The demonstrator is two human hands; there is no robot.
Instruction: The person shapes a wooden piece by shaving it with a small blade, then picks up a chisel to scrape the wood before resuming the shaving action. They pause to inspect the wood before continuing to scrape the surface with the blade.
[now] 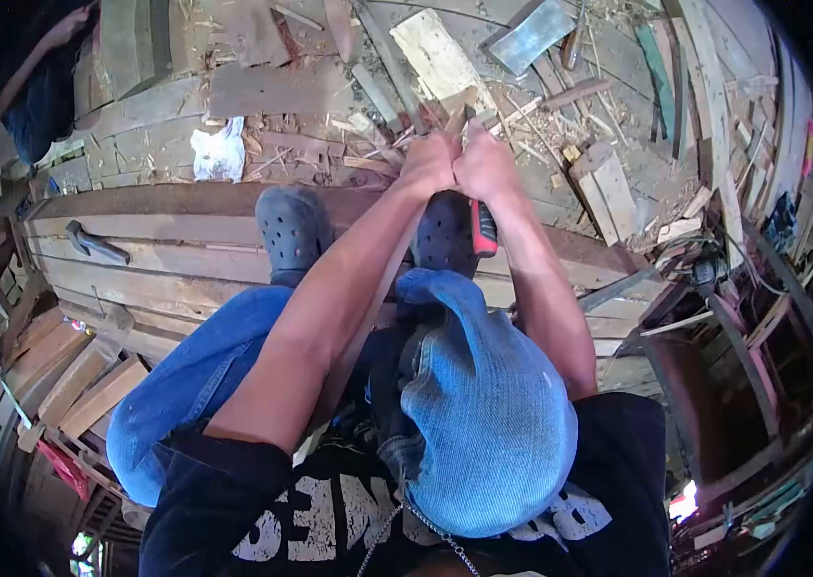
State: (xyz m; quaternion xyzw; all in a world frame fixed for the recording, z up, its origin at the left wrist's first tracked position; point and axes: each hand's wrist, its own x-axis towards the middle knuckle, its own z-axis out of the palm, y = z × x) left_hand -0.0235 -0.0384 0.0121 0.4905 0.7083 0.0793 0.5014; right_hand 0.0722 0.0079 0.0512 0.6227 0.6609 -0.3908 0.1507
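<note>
My left hand [429, 163] is closed around a long thin wood strip [355, 356], which runs back between my legs toward my body. Right beside it, my right hand [486, 165] grips a tool with a red-and-black handle [485, 231]. The handle's end sticks out below my fist, and a small dark tip shows above it. The strip's pale end [458, 113] rises past my fingers, close to that tip. My fists meet over my right clog [444, 231], and the fingers partly hide both things.
A hammer-like tool [97, 242] lies on the planks at left, near a crumpled white bag [219, 150]. Ahead are a pale board [433, 53], a metal-grey block [531, 37] and scattered shavings. Another person's arm [41, 53] shows at upper left. Timber [609, 197] lies at right.
</note>
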